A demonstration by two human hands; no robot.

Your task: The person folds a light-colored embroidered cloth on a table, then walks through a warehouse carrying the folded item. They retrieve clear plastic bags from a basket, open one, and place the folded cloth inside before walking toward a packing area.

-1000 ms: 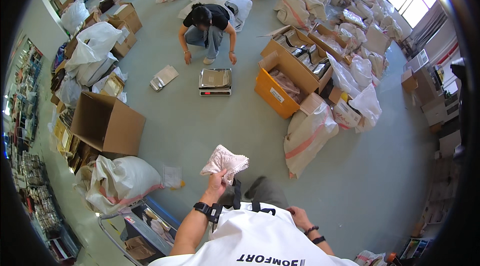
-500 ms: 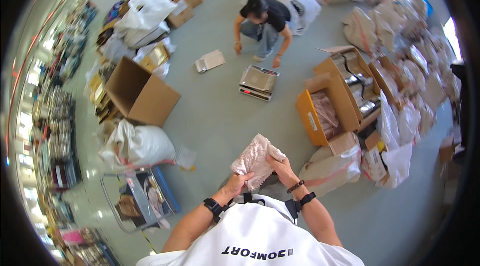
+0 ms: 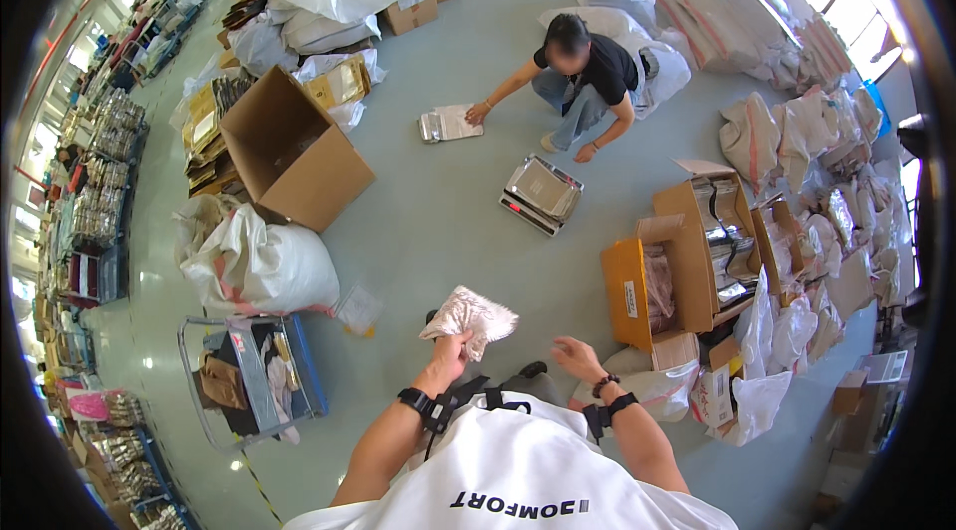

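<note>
A folded piece of pale pink lacy fabric (image 3: 470, 319) is gripped at its near edge by my left hand (image 3: 450, 353), in front of my body. My right hand (image 3: 578, 359) is off the fabric, empty, with its fingers apart, to the right of it. Nearest to that hand on the right stands an open orange-yellow carton (image 3: 629, 301) with similar pink pieces (image 3: 658, 281) inside. Ahead on the floor lies a flat digital scale (image 3: 528, 218) bearing a flat beige package (image 3: 541, 188).
A co-worker (image 3: 590, 72) crouches ahead, one hand on a flat silvery package (image 3: 451, 124). An empty-looking large carton (image 3: 319, 176), a white sack (image 3: 274, 266) and a blue cart (image 3: 307, 371) stand left. Open boxes (image 3: 687, 206) and many sacks (image 3: 797, 141) line the right.
My right hand has let go of the fabric and moved right; my left hand keeps it, slightly further left. The co-worker has reached out to the silvery package. The view has shifted.
</note>
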